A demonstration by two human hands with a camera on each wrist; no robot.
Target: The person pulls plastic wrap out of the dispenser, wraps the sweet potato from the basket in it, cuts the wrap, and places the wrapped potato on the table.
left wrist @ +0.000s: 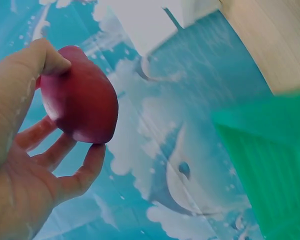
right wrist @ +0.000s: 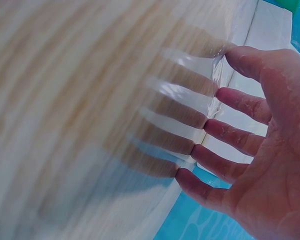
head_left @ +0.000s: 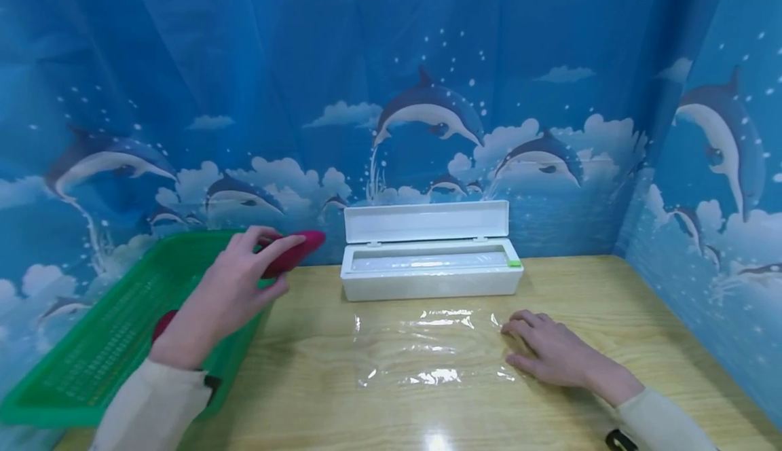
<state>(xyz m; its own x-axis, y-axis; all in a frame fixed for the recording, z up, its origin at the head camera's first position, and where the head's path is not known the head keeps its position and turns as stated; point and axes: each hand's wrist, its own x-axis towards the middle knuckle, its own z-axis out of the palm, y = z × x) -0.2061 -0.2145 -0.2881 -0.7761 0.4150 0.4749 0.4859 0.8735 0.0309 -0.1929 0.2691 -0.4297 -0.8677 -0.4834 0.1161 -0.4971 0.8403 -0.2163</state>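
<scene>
My left hand grips a smooth crimson oval thing, like a fruit or vegetable, between thumb and fingers. It is held in the air near the right rim of the green basket. A sheet of clear plastic wrap lies flat on the table, wrinkled and shiny. At the sheet's right edge, the fingertips of my right hand rest with fingers spread, as the right wrist view also shows. Behind the sheet stands a white wrap dispenser box with its lid raised and a roll inside.
Another crimson thing lies in the basket, partly hidden by my left forearm. A green slider sits at the right end of the dispenser. The wooden table ends at a blue dolphin-print curtain behind and on the right.
</scene>
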